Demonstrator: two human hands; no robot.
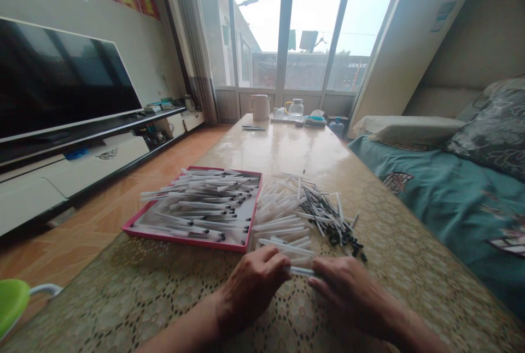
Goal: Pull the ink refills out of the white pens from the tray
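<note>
Close to the table's near side, my left hand and my right hand are both closed on one white pen barrel. It lies level between them, its ends hidden by my fingers. Just beyond is a heap of white pen barrels. To its right lie many thin pen refills with black ends, some pointing toward my right hand. On the left, a pink-rimmed shallow box holds many white pens with black ends, roughly side by side; several overhang its left edge.
The long table has a patterned cover. At its far end stand a beige kettle, a glass jug and a tissue pack. A sofa runs along the right. A green stool is at lower left.
</note>
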